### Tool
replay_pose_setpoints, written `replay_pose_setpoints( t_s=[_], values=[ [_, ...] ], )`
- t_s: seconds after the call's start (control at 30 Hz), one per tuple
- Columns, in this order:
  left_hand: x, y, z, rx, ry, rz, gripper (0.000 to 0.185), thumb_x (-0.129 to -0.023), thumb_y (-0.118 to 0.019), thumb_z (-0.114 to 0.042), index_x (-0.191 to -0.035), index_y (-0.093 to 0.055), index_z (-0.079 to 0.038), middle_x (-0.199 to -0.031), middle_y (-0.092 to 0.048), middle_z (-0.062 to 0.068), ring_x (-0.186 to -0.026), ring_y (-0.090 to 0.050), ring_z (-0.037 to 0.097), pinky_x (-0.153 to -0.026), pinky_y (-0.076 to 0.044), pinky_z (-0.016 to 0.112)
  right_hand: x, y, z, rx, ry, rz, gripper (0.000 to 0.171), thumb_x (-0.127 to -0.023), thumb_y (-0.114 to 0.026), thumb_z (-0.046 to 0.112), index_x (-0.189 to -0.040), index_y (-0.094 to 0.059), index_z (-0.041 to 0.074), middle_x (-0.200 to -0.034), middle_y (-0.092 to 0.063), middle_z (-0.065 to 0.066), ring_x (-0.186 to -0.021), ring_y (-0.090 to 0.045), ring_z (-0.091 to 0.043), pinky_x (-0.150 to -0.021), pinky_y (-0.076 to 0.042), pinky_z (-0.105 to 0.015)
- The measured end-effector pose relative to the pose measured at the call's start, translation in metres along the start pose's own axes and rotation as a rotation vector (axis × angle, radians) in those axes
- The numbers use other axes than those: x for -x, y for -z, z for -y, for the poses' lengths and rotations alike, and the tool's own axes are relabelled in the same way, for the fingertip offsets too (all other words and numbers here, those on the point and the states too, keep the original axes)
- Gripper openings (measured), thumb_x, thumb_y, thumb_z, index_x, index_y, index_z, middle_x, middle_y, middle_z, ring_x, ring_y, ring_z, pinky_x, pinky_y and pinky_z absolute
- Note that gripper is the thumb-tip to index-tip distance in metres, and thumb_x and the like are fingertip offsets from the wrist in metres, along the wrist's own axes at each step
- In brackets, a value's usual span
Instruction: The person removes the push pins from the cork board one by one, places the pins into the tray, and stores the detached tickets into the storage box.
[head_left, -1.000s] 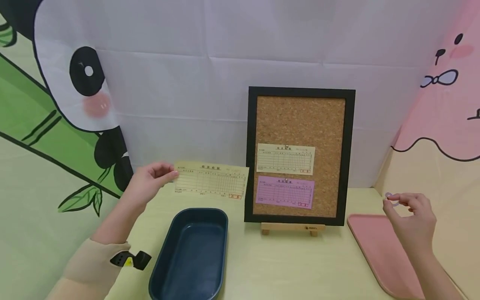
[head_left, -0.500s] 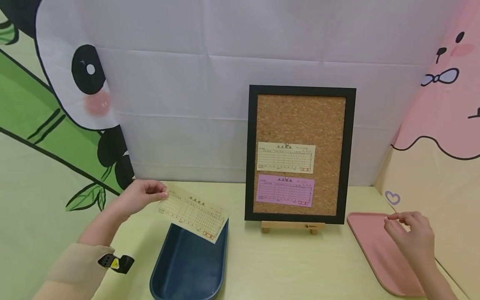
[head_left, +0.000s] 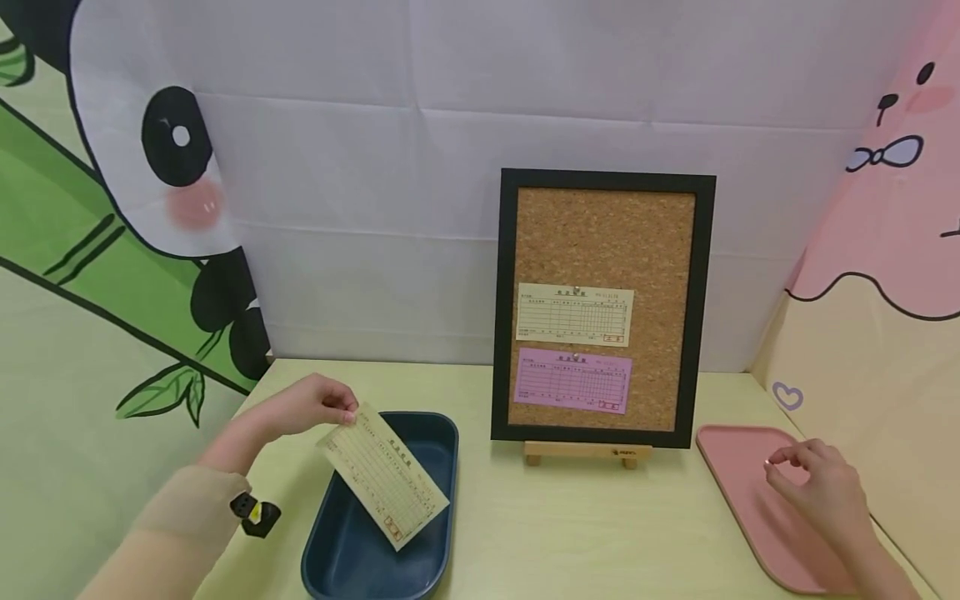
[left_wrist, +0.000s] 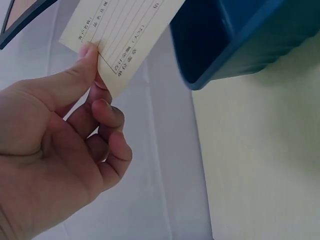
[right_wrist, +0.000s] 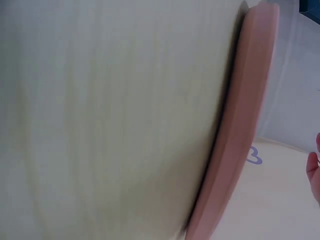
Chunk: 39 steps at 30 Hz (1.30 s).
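In the head view my left hand pinches a pale yellow receipt slip by one corner. The slip hangs tilted over the dark blue tray. The left wrist view shows the thumb against the printed face of the slip, the other fingers curled behind and below. Above the pink tray, my right hand holds thumb and forefinger together on a tiny pin, barely visible at the tips. Only the edge of the right hand enters the right wrist view.
A black-framed cork board leans on a small wooden easel at the table's back. Pinned to it are a yellow receipt and a purple receipt. A printed cloth backdrop stands behind the pale table.
My left hand has come down with the yellow receipt slip, from beside the board to over the blue tray, turning it steeply. My right hand has sunk lower over the pink tray.
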<state>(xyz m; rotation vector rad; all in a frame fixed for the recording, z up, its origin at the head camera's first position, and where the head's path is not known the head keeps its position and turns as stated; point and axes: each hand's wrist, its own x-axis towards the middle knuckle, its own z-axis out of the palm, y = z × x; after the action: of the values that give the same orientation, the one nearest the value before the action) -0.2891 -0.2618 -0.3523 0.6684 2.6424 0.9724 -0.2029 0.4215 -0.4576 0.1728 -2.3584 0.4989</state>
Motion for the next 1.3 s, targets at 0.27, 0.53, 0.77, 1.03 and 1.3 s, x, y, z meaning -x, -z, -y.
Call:
replay_pose_setpoints(
  t_s=[0.27,0.53,0.77,1.03,1.3],
  values=[
    [-0.020,-0.022,-0.001,-0.116,-0.105,0.095,0.008,-0.088,-0.065,-0.014,-0.081,-0.064,-0.011,-0.069,-0.054,-0.005,-0.063,-0.048,0.010,-0.060,-0.040,0.024,-0.005,-0.004,-0.025,0.062,0.236,0.096,0.023,-0.056,-0.076,0.008,-0.068,-0.061,0.021,-0.074,-0.054,0.009,-0.069,-0.046,-0.003,-0.057,-0.036,-0.020],
    [-0.034,-0.043,0.005,-0.221,-0.205,0.140,0.010,-0.086,-0.067,-0.014,-0.077,-0.063,-0.015,-0.070,-0.054,-0.009,-0.062,-0.047,0.004,-0.059,-0.042,0.022,-0.009,-0.010,-0.043,0.100,0.278,0.235,0.031,-0.055,-0.078,0.009,-0.068,-0.056,0.026,-0.077,-0.051,0.010,-0.065,-0.046,-0.005,-0.054,-0.041,-0.029],
    [-0.037,-0.060,0.009,-0.304,-0.217,0.190,0.014,-0.084,-0.069,-0.010,-0.074,-0.062,-0.015,-0.066,-0.055,-0.009,-0.059,-0.044,0.002,-0.057,-0.041,0.021,-0.008,-0.018,-0.056,0.065,0.335,0.255,0.032,-0.054,-0.077,0.003,-0.065,-0.055,0.023,-0.072,-0.045,0.013,-0.064,-0.040,0.004,-0.052,-0.039,-0.024],
    [-0.040,-0.073,0.014,-0.330,-0.200,0.194,0.018,-0.082,-0.071,-0.007,-0.071,-0.062,-0.017,-0.066,-0.055,-0.010,-0.058,-0.045,0.002,-0.057,-0.043,0.022,-0.006,-0.021,-0.059,0.011,0.313,0.258,0.032,-0.055,-0.076,0.000,-0.065,-0.055,0.021,-0.070,-0.041,0.015,-0.064,-0.035,0.006,-0.051,-0.034,-0.021],
    [-0.045,-0.078,0.011,-0.399,-0.182,0.178,0.018,-0.081,-0.073,-0.008,-0.070,-0.062,-0.017,-0.065,-0.055,-0.010,-0.058,-0.045,0.003,-0.058,-0.043,0.021,-0.004,-0.022,-0.059,-0.083,0.275,0.267,0.031,-0.058,-0.076,-0.002,-0.068,-0.056,0.020,-0.074,-0.042,0.014,-0.066,-0.038,0.004,-0.055,-0.030,-0.012]
  ],
)
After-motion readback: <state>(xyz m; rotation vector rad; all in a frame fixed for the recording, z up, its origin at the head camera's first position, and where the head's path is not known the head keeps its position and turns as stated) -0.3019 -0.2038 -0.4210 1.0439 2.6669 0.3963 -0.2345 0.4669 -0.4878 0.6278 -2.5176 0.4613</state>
